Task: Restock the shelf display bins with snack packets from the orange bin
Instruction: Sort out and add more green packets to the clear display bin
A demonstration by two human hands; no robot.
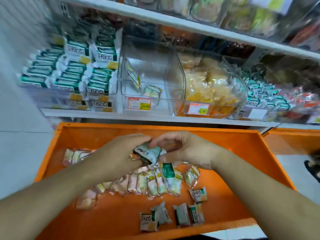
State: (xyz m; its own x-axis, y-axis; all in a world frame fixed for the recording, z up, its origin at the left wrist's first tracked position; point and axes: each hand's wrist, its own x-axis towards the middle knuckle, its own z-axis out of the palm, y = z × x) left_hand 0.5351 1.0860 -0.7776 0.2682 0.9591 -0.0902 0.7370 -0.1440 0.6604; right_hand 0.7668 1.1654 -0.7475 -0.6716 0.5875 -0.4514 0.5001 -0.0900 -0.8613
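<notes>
While both hands meet over the orange bin [242, 144], the left hand [119, 153] and right hand [183, 149] together pinch a small clutch of green-and-white packets [149, 153], fingers curled round them.

Risk: bundle looks loose; one packet could slip back into the bin during the lift. Cause, as judged: shared grip, slick wrappers.

Risk: wrong bin. Matching green stock sits far left in the stacked display bin [69, 75]; the clear bin [147, 80] at centre is almost bare and holds pale yellow-edged packets.

Around: pink-and-yellow packets [152, 184] in a row below the hands; grey-green packets [173, 217] near the front edge. Shelf lip [155, 118] lies between bin and displays. Frame blurred; labels unreadable.
</notes>
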